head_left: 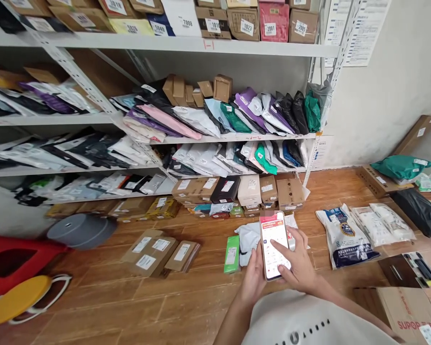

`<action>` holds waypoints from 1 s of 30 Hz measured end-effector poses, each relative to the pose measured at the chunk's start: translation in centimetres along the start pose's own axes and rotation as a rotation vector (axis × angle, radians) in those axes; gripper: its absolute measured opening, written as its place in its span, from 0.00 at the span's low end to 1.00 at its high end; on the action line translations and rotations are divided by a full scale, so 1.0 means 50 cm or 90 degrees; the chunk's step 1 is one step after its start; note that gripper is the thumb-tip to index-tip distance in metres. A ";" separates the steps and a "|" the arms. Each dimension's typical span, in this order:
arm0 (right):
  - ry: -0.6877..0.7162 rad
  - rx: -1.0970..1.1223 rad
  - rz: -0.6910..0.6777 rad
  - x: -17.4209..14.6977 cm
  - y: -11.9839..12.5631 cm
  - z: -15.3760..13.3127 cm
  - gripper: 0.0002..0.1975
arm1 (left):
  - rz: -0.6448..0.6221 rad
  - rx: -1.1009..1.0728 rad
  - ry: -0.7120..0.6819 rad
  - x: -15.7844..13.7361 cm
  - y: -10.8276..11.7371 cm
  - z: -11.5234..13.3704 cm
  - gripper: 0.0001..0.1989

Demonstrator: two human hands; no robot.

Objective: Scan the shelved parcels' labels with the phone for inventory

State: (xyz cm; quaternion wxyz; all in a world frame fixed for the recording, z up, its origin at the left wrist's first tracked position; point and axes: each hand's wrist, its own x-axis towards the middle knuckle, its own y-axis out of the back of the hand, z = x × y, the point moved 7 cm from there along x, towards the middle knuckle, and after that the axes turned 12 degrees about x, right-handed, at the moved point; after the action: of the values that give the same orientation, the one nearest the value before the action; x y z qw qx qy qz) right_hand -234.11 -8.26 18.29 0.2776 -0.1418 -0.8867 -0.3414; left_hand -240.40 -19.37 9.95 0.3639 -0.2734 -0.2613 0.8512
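A smartphone [273, 261] with a lit white screen and a red banner at its top is upright in front of my body. My left hand [253, 278] is closed around its left side, with fingers partly hidden behind it. My right hand [301, 263] is at the right edge, its thumb and a finger over the screen and the other fingers curled beside the phone. On the floor just past the phone lie a pale plastic mailer [246, 239] and a bright green packet [232, 254] with a white label.
White shelves [187, 42] ahead hold many labelled parcels. Cardboard boxes [151, 251] lie on the floor at left, near a yellow round stool [19, 299]. At right are a white-and-blue bag [345, 235], a black parcel [420, 211] and a large carton [405, 311].
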 end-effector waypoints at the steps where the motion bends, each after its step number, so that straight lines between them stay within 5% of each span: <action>1: 0.005 0.003 0.009 -0.001 0.006 0.004 0.31 | 0.011 -0.001 0.003 0.003 0.000 0.000 0.35; 7: 0.115 0.000 0.055 -0.033 0.038 0.031 0.26 | 0.027 -0.010 0.014 0.017 -0.007 -0.002 0.37; 15: -0.010 -0.008 0.053 0.009 0.051 0.060 0.27 | -0.013 0.023 0.066 0.018 -0.046 0.005 0.39; 21: 0.073 0.014 0.041 0.018 0.051 0.032 0.25 | -0.002 0.014 0.050 0.030 -0.043 0.000 0.39; 27: 0.022 0.080 0.074 0.009 0.048 0.035 0.26 | -0.031 0.022 0.023 0.023 -0.042 0.006 0.36; 30: -0.130 0.244 0.105 0.010 0.045 0.063 0.32 | -0.022 0.028 0.054 0.013 -0.046 0.005 0.37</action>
State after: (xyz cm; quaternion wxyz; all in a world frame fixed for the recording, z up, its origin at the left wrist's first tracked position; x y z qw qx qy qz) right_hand -234.76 -4.47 17.83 0.2356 -0.1926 -0.9441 -0.1271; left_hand -239.86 -17.54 11.42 0.3951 -0.2964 -0.2316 0.8381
